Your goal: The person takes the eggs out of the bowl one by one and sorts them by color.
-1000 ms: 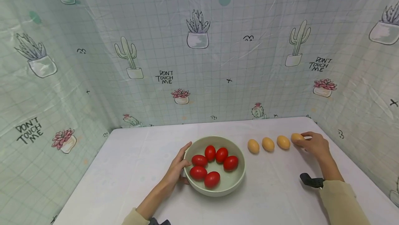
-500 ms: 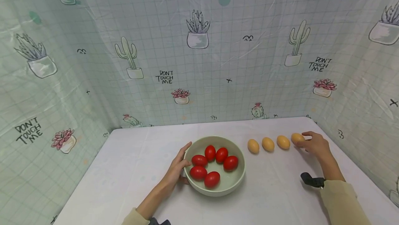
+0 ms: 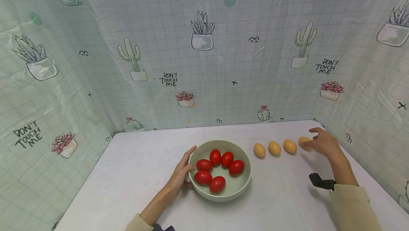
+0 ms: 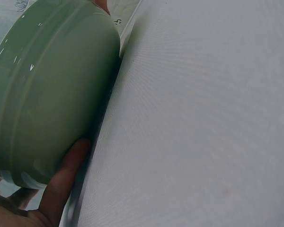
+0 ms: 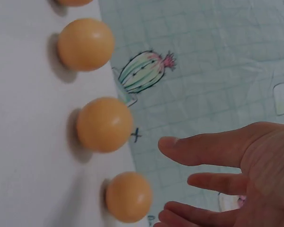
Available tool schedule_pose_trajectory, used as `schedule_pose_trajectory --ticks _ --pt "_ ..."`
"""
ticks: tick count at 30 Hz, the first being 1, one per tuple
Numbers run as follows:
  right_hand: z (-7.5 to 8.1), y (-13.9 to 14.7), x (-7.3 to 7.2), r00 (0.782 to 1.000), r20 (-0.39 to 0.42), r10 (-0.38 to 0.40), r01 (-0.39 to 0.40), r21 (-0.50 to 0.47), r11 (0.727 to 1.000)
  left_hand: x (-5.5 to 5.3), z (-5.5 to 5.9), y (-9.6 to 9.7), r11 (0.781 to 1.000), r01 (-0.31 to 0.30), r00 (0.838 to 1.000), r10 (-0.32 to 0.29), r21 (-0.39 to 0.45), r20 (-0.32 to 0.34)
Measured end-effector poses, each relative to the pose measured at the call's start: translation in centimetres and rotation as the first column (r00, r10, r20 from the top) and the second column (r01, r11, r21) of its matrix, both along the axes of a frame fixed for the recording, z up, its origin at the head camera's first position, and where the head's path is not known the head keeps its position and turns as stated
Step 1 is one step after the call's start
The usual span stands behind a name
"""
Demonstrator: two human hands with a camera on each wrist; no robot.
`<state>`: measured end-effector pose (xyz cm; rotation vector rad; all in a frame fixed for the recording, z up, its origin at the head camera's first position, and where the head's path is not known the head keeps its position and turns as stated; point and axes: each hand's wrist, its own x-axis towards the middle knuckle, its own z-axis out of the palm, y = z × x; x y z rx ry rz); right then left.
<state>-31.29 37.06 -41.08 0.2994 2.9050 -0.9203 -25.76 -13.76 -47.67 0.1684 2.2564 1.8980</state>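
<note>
Up and off the endmost yellow egg [image 3: 303,140] goes the right hand [image 3: 326,143], which a half-second ago had its fingertips on it, while the egg stays put on the white table [image 3: 134,174]! Thumb and fingers are spread wide now and grasp nothing, and the right wrist view shows clear air between them and the eggs. Over on the other side, the left hand [image 3: 179,175] holds firm, clasping the pale green bowl [image 3: 235,185] by its left side, one digit over the rim and another low against the outer wall. Six red eggs [image 3: 217,184] sit inside. That endmost egg lies just beside the right hand, at the far end of a row with three more yellow eggs [image 3: 290,146] leading back towards the bowl. From the head, the right fingers cover part of it; the left wrist view cuts off most of the left hand.
</note>
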Motion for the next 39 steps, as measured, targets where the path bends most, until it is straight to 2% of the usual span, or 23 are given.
schedule_pose_trajectory --ticks 8,15,22,33,36,39 --pt "2.0 -2.7 0.5 0.991 -0.082 0.108 -0.107 0.018 0.994 0.0 0.0 0.0 1.000 -0.005 1.000 0.005 -0.004 0.001" --pt "3.5 -6.1 1.1 0.958 -0.216 0.187 -0.190 0.006 0.982 0.0 0.0 0.0 1.000 -0.006 1.000 0.006 0.003 0.004" --pt "4.8 -8.8 2.0 0.928 -0.277 0.248 -0.253 0.019 0.967 0.0 0.0 0.0 1.000 -0.009 1.000 0.009 -0.004 0.002" --pt "5.4 -12.1 3.5 0.859 -0.371 0.352 -0.377 0.007 0.926 0.0 0.1 0.1 1.000 -0.004 1.000 0.004 -0.006 -0.002" --pt "5.4 -13.0 3.7 0.833 -0.403 0.380 -0.410 0.011 0.912 0.0 0.1 0.1 1.000 -0.004 1.000 0.004 -0.005 -0.002" --pt "5.1 -13.9 3.8 0.817 -0.415 0.399 -0.435 0.010 0.900 0.0 0.1 0.1 1.000 -0.005 1.000 0.005 -0.007 -0.001"
